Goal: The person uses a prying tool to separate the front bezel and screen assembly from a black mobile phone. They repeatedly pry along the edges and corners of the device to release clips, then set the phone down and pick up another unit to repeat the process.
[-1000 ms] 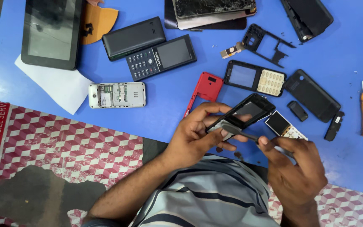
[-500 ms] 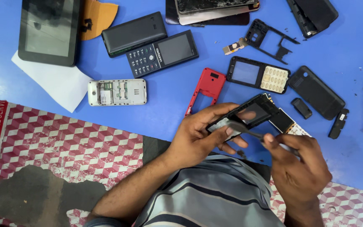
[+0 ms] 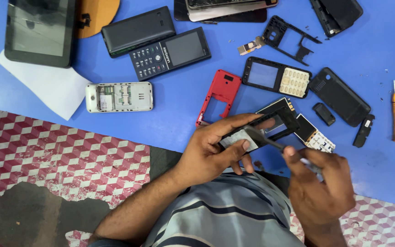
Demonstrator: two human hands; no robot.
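Gripping a black open phone frame in my left hand, fingers clamped along its edges, right hand just beside, pinching a slim dark tool, tip touching the frame, glossy red plastic shell just beyond.

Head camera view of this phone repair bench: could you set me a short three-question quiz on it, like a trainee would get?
1. True or false: the left hand grips the black phone frame above the blue table.
2. Which colour is the loose frame lying just left of the held one? A green, B red, C white.
3. What does the right hand press against the held frame?

Key:
1. True.
2. B, the red frame.
3. A thin dark tool, its tip at the frame's lower part. Its kind is hard to tell.
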